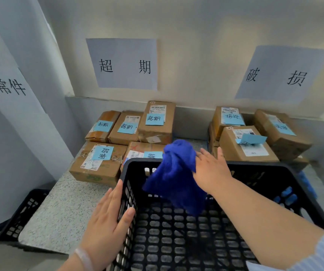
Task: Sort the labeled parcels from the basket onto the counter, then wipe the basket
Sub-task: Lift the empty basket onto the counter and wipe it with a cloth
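Parcels point(155, 124) lie sorted on the tabletop point(63, 202); wiping begins. Right hand point(210, 169) grips blue cloth point(176, 177) above the basket point(176, 241); left hand point(108, 218) lies flat on its rim. Next, the cloth likely needs pressing inside.

Thumb side of the right hand point(210, 169) is buried behind the blue cloth point(176, 173), so the actual grip is out of sight. The basket point(255, 165) rim cuts off the nearest parcel point(140, 150) and its note, so it's unreadable. The left wall sign point(2, 87) runs off frame. The blue stuff point(307, 184) past the basket's right wall, no clue what it is.
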`<state>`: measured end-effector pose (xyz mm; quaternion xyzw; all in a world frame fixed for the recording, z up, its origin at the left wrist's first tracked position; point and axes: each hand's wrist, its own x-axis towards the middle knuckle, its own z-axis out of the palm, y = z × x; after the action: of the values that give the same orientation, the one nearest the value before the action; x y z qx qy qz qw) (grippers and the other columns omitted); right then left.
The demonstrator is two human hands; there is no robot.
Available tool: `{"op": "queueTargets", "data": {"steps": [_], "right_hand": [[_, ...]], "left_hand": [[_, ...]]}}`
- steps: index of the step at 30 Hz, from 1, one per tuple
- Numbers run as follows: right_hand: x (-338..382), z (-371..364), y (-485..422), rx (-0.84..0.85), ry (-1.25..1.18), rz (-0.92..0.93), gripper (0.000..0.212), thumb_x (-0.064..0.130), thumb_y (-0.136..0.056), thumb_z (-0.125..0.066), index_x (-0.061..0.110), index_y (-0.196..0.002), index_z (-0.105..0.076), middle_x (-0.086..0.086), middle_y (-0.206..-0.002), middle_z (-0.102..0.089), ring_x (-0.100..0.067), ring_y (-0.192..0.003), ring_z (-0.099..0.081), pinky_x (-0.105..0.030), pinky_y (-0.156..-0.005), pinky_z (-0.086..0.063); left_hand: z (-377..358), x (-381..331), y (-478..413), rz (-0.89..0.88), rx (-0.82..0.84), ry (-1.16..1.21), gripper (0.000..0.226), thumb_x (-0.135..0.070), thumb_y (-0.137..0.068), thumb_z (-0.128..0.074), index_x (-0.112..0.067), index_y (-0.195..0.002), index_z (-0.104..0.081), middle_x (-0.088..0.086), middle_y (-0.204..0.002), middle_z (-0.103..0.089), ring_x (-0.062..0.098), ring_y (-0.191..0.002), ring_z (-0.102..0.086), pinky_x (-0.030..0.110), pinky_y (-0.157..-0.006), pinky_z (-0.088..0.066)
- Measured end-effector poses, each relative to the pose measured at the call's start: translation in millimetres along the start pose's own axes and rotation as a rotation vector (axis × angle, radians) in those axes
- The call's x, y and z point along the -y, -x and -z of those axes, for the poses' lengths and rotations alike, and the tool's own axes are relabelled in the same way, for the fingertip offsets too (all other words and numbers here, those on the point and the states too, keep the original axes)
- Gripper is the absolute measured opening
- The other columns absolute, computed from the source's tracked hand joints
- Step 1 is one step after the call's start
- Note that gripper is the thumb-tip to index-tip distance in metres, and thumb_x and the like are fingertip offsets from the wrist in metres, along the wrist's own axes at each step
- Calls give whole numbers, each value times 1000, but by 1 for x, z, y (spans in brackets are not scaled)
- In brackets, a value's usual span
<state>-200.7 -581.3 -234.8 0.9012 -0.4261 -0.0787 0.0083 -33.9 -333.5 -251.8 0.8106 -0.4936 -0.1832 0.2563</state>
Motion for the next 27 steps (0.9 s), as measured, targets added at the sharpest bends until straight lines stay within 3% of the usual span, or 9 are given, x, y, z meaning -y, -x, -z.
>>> {"op": "queueTargets", "data": {"steps": [4, 6, 9, 11, 13, 17, 22, 24, 27], "right_hand": [[-26, 5, 4, 8, -104, -80, 67, 45, -98, -44, 26, -157, -16, 1, -165, -11, -20, -152, -4, -61, -118, 3], [-35, 9, 7, -43, -309, -105, 69, 39, -96, -52, 29, -156, -19, 0, -161, -24, -21, -150, -15, -57, -119, -4], [-42, 14, 6, -207, -535, -79, 58, 27, -100, -48, 35, -153, -24, 1, -142, -54, -23, -134, -45, -48, -116, -31], [-39, 17, 2, -324, -507, -29, 64, 18, -98, -52, 37, -152, -23, 4, -141, -53, -19, -130, -49, -41, -111, -41], [-31, 16, -2, -349, -442, 139, 66, 8, -95, -51, 33, -152, -28, 6, -154, -38, -13, -141, -35, -36, -117, -32], [-4, 4, -9, -83, -259, 328, 62, 39, -103, -35, 32, -157, -5, 2, -163, -20, -18, -145, -26, -41, -119, -23], [-1, -5, -26, -111, -37, 355, 73, 60, -98, -37, 40, -154, 5, 1, -143, -48, -26, -117, -53, -42, -85, -43], [-12, -6, -26, -96, -26, 348, 72, 60, -97, -40, 40, -155, -2, 0, -130, -56, -25, -111, -57, -42, -82, -44], [-34, -8, -19, -88, -5, 273, 63, 57, -98, -39, 35, -153, -17, 0, -131, -57, -25, -115, -57, -43, -85, -45]], "left_hand": [[-1, -2, -1, 6, -1, -66, 75, -84, -69, 2, -59, -137, 21, -44, -133, 27, -12, -136, 14, 17, -112, 8], [-2, -1, -2, 9, 4, -84, 77, -83, -68, 2, -58, -139, 19, -44, -134, 27, -12, -137, 14, 16, -112, 8], [-3, 0, -2, 14, 0, -77, 79, -83, -69, -1, -57, -141, 15, -43, -137, 22, -11, -140, 10, 16, -112, 6], [-2, -2, -3, 19, -7, -76, 80, -83, -68, -2, -55, -142, 14, -43, -137, 21, -11, -140, 9, 16, -112, 6], [-2, -4, -3, 30, 1, -81, 82, -83, -68, -2, -54, -142, 15, -43, -137, 22, -11, -139, 10, 16, -111, 6], [-2, -2, -4, 46, 8, -119, 81, -82, -68, 1, -54, -142, 18, -42, -137, 25, -10, -140, 12, 15, -111, 9], [-6, 6, -6, 63, 17, -229, 76, -87, -66, 17, -61, -135, 35, -37, -143, 30, -9, -140, 22, 24, -115, 18], [-6, 10, -5, 77, 27, -256, 79, -89, -63, 23, -62, -137, 31, -37, -145, 28, -8, -142, 20, 29, -119, 15], [-6, 9, -5, 92, 28, -284, 89, -90, -59, 26, -57, -142, 26, -35, -143, 26, -5, -142, 14, 35, -122, 10]]}}
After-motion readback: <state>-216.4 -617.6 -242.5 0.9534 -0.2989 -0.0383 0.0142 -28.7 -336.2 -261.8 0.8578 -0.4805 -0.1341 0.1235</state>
